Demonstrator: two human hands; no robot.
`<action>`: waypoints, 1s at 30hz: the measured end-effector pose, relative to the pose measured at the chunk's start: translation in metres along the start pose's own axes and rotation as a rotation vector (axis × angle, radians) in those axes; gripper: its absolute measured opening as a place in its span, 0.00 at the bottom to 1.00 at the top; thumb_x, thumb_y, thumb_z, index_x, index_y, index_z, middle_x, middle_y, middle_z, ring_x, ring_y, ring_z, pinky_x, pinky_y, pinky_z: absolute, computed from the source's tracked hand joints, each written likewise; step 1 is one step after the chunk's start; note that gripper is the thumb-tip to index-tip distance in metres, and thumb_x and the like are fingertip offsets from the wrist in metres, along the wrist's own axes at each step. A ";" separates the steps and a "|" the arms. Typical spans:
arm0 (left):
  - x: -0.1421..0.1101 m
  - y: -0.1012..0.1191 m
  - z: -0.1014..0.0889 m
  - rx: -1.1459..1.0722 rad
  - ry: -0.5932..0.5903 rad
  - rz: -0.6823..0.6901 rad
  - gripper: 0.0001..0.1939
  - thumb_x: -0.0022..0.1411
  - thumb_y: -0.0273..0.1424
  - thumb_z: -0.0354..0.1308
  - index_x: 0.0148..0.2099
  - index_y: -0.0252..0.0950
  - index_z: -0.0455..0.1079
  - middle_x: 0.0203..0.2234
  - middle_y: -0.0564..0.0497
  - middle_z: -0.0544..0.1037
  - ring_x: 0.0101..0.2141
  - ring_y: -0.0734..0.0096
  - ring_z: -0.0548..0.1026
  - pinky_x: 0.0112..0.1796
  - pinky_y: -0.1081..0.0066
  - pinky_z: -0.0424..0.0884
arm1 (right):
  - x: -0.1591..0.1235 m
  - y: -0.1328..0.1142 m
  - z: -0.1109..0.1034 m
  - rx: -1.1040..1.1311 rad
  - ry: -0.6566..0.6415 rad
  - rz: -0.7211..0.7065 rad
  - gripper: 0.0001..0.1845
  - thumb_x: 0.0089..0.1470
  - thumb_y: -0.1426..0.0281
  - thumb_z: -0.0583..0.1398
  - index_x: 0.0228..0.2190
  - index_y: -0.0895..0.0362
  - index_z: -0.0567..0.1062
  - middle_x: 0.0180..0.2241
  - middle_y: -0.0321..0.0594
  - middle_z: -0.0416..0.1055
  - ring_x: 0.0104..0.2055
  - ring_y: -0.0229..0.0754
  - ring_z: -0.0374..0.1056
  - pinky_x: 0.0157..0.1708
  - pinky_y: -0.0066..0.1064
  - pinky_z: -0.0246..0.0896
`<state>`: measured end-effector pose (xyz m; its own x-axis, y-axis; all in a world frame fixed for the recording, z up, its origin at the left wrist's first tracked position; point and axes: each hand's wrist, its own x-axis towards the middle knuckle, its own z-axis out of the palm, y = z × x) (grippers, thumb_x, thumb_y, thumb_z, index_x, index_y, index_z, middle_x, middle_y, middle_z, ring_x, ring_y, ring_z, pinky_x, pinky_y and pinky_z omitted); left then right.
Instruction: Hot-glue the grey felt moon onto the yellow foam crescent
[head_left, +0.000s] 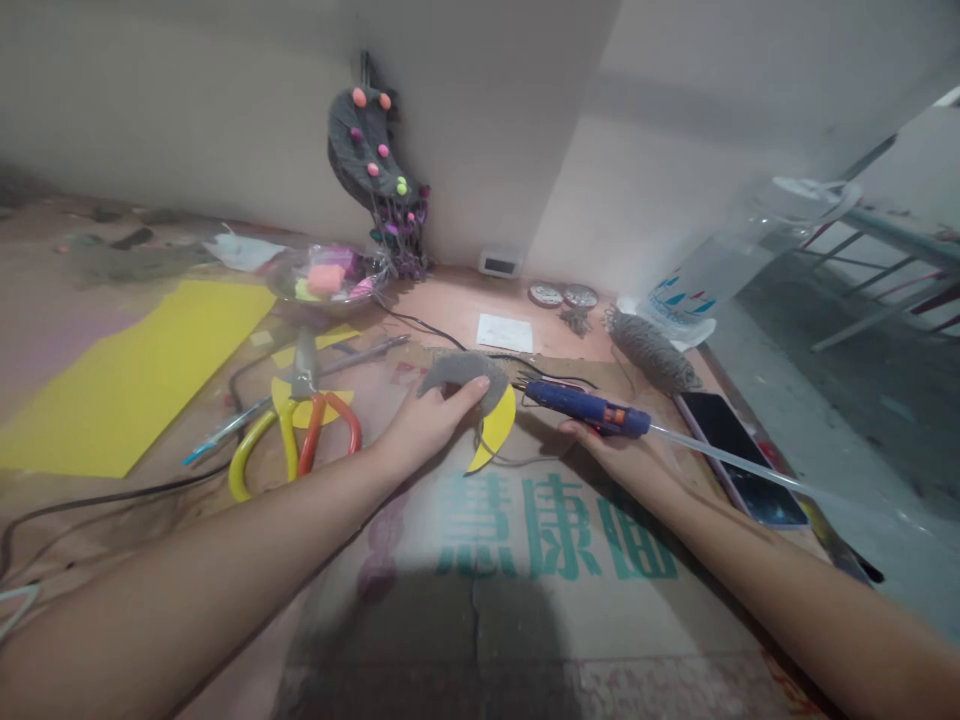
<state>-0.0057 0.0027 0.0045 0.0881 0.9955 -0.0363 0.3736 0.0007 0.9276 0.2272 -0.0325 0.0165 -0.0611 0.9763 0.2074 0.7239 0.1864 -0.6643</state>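
Observation:
My left hand point(431, 415) is closed on a crescent point(469, 370) partly wrapped in grey yarn, its thumb lying on top. The crescent's bare yellow tip point(496, 435) points down toward me, and a loose strand of yarn trails from it. In my right hand point(600, 440) is a blue hot glue gun point(577, 403), with a long clear glue stick point(727, 458) sticking out of its back. The gun's nozzle points left, close to the crescent's right edge; whether they touch I cannot tell.
Scissors point(304, 420) with yellow and orange handles and a yellow sheet point(150, 370) lie left. A finished-looking crescent with pompoms point(360, 150) stands against the wall. A yarn bundle point(652, 350), phone point(742, 455) and clear plastic jug point(712, 260) are right. A black cord point(420, 322) crosses the table.

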 end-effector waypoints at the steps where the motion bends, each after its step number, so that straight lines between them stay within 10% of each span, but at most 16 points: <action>1: 0.000 0.000 0.000 -0.009 -0.008 0.010 0.21 0.57 0.49 0.53 0.33 0.36 0.76 0.25 0.50 0.79 0.35 0.61 0.76 0.42 0.68 0.69 | 0.000 0.001 0.000 -0.008 0.002 0.004 0.16 0.49 0.61 0.63 0.40 0.52 0.77 0.42 0.40 0.78 0.46 0.54 0.73 0.46 0.39 0.70; 14: 0.000 -0.002 0.000 -0.009 -0.031 -0.014 0.23 0.58 0.50 0.52 0.34 0.36 0.75 0.27 0.48 0.80 0.36 0.59 0.76 0.44 0.67 0.68 | -0.006 0.000 -0.001 -0.029 0.099 -0.058 0.11 0.49 0.58 0.62 0.29 0.52 0.78 0.30 0.43 0.77 0.39 0.55 0.73 0.41 0.43 0.71; 30: 0.002 -0.004 0.002 -0.018 -0.026 0.062 0.21 0.59 0.48 0.53 0.35 0.36 0.76 0.25 0.50 0.79 0.35 0.61 0.76 0.42 0.68 0.68 | -0.001 0.001 0.002 -0.012 0.015 -0.016 0.17 0.49 0.59 0.62 0.40 0.53 0.76 0.42 0.43 0.78 0.44 0.52 0.73 0.44 0.39 0.69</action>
<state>-0.0055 0.0045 -0.0002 0.1345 0.9908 0.0122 0.3498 -0.0590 0.9350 0.2270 -0.0334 0.0141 -0.0626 0.9713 0.2293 0.7313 0.2010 -0.6518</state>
